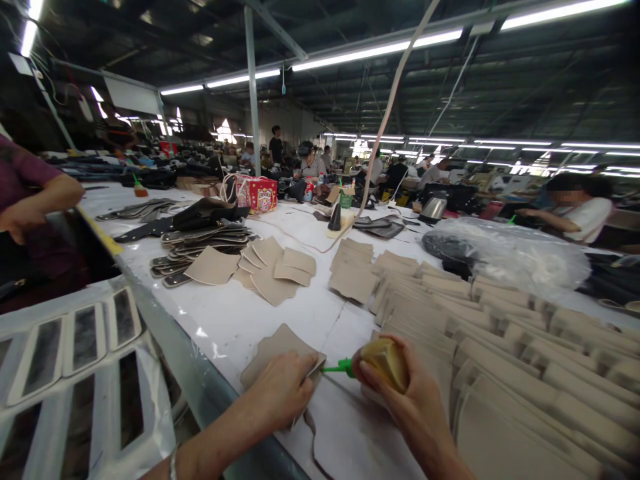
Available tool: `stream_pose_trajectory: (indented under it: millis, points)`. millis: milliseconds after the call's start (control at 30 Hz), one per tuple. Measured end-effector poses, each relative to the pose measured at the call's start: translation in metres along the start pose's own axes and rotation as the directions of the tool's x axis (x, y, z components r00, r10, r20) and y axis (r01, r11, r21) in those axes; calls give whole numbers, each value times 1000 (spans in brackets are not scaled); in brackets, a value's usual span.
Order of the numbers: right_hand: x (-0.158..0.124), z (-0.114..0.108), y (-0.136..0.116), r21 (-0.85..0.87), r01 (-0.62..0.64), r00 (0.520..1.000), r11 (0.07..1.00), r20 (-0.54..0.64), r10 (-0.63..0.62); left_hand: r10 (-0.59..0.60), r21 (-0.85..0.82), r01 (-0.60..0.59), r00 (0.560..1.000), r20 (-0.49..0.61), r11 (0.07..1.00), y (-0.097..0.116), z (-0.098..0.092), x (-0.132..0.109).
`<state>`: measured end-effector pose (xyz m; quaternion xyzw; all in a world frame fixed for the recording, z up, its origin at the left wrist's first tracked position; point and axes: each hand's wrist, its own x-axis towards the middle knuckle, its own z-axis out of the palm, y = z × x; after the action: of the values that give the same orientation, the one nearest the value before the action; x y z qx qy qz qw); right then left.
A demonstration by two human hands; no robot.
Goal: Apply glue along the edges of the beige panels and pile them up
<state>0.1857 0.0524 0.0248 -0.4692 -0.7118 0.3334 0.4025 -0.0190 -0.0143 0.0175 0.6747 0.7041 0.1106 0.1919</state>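
Note:
My right hand [407, 383] is wrapped round a squeeze bottle [385, 360] of yellowish liquid, tilted on its side. The bottle's thin green nozzle [336, 367] points left, its tip at the edge of a beige leather-like piece [280, 343]. That piece lies at the table's near edge with my left hand [285, 387] closed on its right side, fingers bent over it. The thumb and the underside of the piece are mostly hidden. To the right of my right hand, many similar beige pieces [500, 393] lie in overlapping rows.
Loose beige pieces [273, 267] and stacked dark straps [205, 240] lie farther back on the white table [200, 317]. Behind are a red box [257, 193], a plastic-wrapped bundle [515, 257] and a hanging cord [387, 113]. A rack [95, 347] and another person's arm [37, 187] are at left.

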Motion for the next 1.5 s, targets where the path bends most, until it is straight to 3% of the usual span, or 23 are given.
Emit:
stream_pose_trajectory:
  millis: [100, 300, 433, 633, 767, 933, 1067, 1233, 1367, 1500]
  points:
    - [3, 0, 1, -14, -22, 998, 1000, -54, 22, 5, 6, -5, 1000, -1, 1000, -1, 1, -1]
    - [0, 4, 6, 170, -121, 992, 978, 67, 111, 7, -34, -7, 1000, -14, 999, -7, 5, -3]
    - [-1, 2, 3, 140, -151, 989, 979, 28, 148, 19, -76, -21, 1000, -17, 997, -11, 6, -5]
    - [-7, 2, 6, 187, -168, 963, 968, 239, 121, 12, -125, -16, 1000, -28, 992, -12, 5, -9]
    - [-11, 2, 8, 147, -150, 977, 978, 175, 123, 30, -138, -37, 998, -47, 990, -13, 7, -9]
    - [-16, 4, 5, 244, -197, 948, 950, 295, 121, 12, -118, -19, 998, -62, 993, -15, 11, -10]
    - [-19, 3, 4, 172, -165, 971, 971, 201, 130, 6, -125, -13, 998, -58, 992, -15, 12, -12]
    - [-24, 2, 3, 238, -205, 941, 949, 314, 125, -1, -126, -7, 998, -57, 992, -15, 11, -14]
    - [-28, 3, 3, 209, -183, 966, 961, 222, 136, -19, -131, 13, 999, -45, 991, -13, 10, -16]
    - [-30, 6, 3, 272, -239, 935, 932, 322, 146, -26, -130, 23, 999, -27, 991, -12, 9, -17]
